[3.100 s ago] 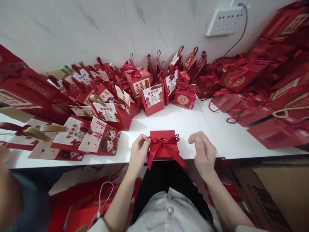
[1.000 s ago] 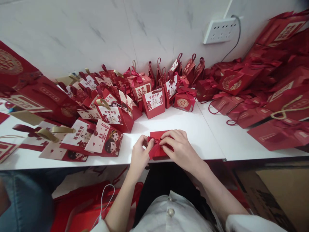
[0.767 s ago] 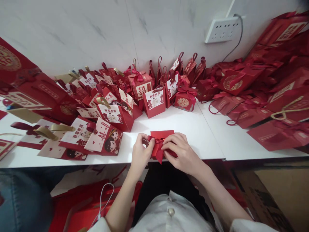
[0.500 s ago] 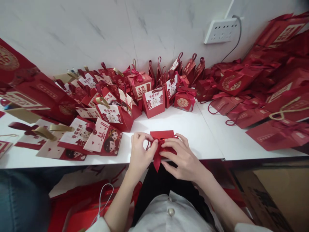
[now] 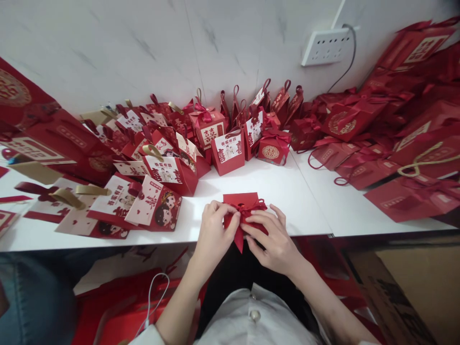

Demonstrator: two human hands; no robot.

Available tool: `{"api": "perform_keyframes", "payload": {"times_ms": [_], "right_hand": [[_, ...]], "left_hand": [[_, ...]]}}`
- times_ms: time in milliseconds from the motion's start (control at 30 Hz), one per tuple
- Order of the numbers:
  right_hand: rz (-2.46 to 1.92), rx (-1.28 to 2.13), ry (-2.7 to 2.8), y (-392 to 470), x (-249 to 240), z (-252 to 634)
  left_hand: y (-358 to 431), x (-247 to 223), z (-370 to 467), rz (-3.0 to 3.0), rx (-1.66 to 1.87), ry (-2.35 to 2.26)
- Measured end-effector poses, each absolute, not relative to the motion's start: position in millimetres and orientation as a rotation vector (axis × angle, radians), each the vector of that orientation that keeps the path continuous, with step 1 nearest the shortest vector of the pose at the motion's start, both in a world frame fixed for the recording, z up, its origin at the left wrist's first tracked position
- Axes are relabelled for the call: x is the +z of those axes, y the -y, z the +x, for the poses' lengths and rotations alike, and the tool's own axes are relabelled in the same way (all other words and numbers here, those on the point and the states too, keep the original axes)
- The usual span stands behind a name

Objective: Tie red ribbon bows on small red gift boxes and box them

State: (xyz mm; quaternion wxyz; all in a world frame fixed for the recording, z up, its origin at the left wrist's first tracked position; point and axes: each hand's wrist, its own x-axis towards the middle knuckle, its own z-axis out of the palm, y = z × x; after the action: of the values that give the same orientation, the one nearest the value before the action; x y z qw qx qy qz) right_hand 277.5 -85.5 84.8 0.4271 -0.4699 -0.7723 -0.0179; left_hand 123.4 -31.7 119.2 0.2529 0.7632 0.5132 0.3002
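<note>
A small red gift box [image 5: 240, 197] lies at the front edge of the white table, partly hidden under my hands. Across it runs a red ribbon [image 5: 238, 239], its pointed tail hanging over the table edge. My left hand [image 5: 217, 227] pinches the ribbon between thumb and index finger near the middle of the box. With fingers bent, my right hand [image 5: 271, 235] holds the ribbon from the other side; a loop shows beyond its fingertips. The exact form of the knot is hidden by my fingers.
Finished red gift boxes [image 5: 228, 152] stand in rows along the wall. Boxes with printed cards [image 5: 143, 203] crowd the left. Red bags and boxes [image 5: 413, 196] pile up at the right under a power strip [image 5: 325, 47]. Another person's denim-clad leg [image 5: 36, 297] is at the lower left.
Both hands have shifted slightly right with the ribbon, and its hanging tail has moved right. The box stays in about the same place. A red strip now shows at the far left.
</note>
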Motion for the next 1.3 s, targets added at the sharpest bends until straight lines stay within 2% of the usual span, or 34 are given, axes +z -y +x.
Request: {"api": "perform_keyframes", "payload": {"times_ms": [767, 1300], "right_hand": [[-1.162, 0.021, 1.856, 84, 81, 277], [-1.143, 0.040, 1.847, 84, 77, 277]], "left_hand": [[57, 132, 112, 1.363, 0.686, -1.330], [83, 66, 111, 1.228, 1.222, -1.151]]}}
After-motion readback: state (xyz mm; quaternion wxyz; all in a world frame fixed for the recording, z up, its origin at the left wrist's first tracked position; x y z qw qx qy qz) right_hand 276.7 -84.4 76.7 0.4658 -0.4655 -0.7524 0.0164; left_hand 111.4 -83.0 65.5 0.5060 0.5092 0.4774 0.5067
